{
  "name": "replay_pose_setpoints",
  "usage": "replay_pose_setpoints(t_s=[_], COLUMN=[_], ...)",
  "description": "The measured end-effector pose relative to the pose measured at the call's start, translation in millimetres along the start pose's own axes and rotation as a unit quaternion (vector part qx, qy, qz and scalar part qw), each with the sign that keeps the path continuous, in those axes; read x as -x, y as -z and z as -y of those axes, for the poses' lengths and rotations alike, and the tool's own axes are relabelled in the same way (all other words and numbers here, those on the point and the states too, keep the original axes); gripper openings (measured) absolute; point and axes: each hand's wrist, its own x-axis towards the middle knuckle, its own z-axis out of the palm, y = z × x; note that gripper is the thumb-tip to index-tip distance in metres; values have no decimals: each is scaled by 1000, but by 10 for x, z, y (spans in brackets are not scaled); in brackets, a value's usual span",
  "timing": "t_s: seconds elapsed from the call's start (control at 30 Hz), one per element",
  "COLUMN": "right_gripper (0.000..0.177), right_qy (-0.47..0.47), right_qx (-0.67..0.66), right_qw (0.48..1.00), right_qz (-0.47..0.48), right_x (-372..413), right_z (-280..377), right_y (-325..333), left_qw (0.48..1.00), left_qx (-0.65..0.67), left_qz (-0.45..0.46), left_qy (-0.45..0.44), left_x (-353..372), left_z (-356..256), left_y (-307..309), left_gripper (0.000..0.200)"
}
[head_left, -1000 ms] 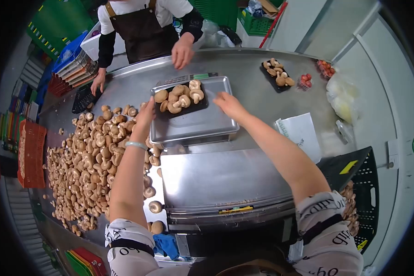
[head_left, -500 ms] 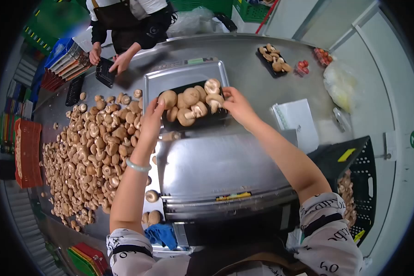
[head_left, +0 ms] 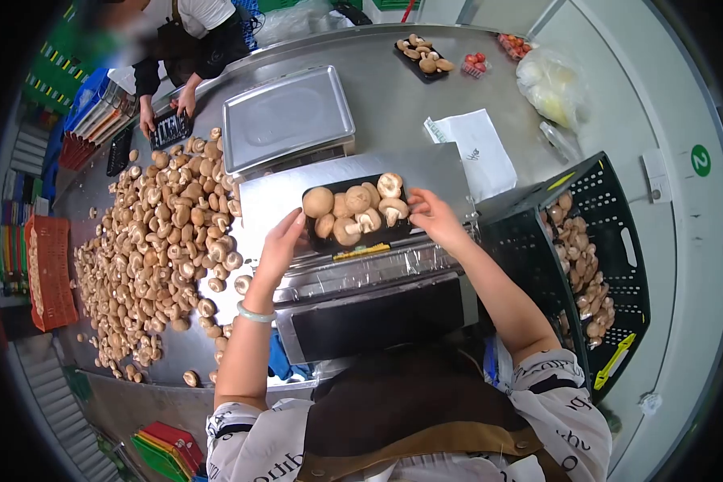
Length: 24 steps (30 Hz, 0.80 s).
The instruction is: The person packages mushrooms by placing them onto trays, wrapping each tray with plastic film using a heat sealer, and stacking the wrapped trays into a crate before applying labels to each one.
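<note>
A black tray (head_left: 387, 234) filled with brown shiitake mushrooms (head_left: 357, 199) is held level between my two hands, over the front part of a metal wrapping machine (head_left: 289, 183). My left hand (head_left: 285, 237) grips the tray's left end, thumb on top near the rim and the other fingers partly hidden. At the right end, my right hand (head_left: 432, 217) has its fingertips against the rim. Just in front of the tray, clear film (head_left: 450, 255) stretches along the machine, with a yellow label (head_left: 361, 251) beside the tray's near edge.
Loose mushrooms (head_left: 161, 257) are heaped at left. Behind the machine is a scale's steel platform (head_left: 289, 120). A co-worker's hands (head_left: 186, 103) hold a black tray (head_left: 171, 128). A filled tray (head_left: 423, 60), tomatoes (head_left: 475, 64), paper (head_left: 474, 149) and a dark crate (head_left: 631, 277) are to the right.
Both hands have brought the mushroom tray off the scale platform, toward me, to above the wrapping machine. The camera view has shifted. The co-worker's tray has moved lower and tilted flatter.
</note>
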Motion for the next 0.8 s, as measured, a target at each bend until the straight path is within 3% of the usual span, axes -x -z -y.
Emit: replay_pose_setpoints(t_s=[0.07,0.1,0.17,0.2,0.27,0.33,0.4,0.43,0.47,0.53,0.57,0.6,0.67,0.77,0.8], right_gripper=[46,36,27,24,25,31,30,27,26,25,25,23,22,21,21], right_qy=[73,91,66,52,47,48,69,93,54,-21,-28,-78,-74,123,121], right_qx=[112,140,254,309,408,451,380,373,304,160,-25,-121,-278,-492,-488], right_qw=[990,981,957,939,901,878,915,916,948,986,995,985,950,848,863], right_qz=[-51,-97,-128,-143,-141,-151,-116,-117,-70,27,90,99,118,154,49], right_x=[235,361,639,754,891,881,778,748,730,748,798,852,865,537,393], right_z=[87,79,48,33,-67,-230,-325,-337,-347,-202,-142,46,217,600,776], right_y=[142,218,371,390,267,62,-62,-66,0,251,396,502,673,696,596], left_qw=[997,988,956,934,866,842,850,882,910,990,999,995,975,941,911], left_qx=[-19,-78,-190,-270,-384,-446,-418,-377,-334,-131,25,78,174,268,377], left_qz=[-41,-108,-204,-230,-273,-239,-267,-240,-211,-39,44,49,137,159,71], left_qy=[-66,-80,-94,-45,-167,-187,-178,-153,-128,17,-6,26,-5,-130,-149], left_x=[214,307,561,699,791,799,729,682,634,627,745,803,880,629,594], left_z=[89,208,346,305,534,639,736,736,726,607,381,170,-246,-653,-876], left_y=[118,228,400,401,277,37,-169,-153,-104,213,313,358,506,612,410], left_gripper=[43,39,22,21,24,26,25,24,24,23,23,20,17,25,17])
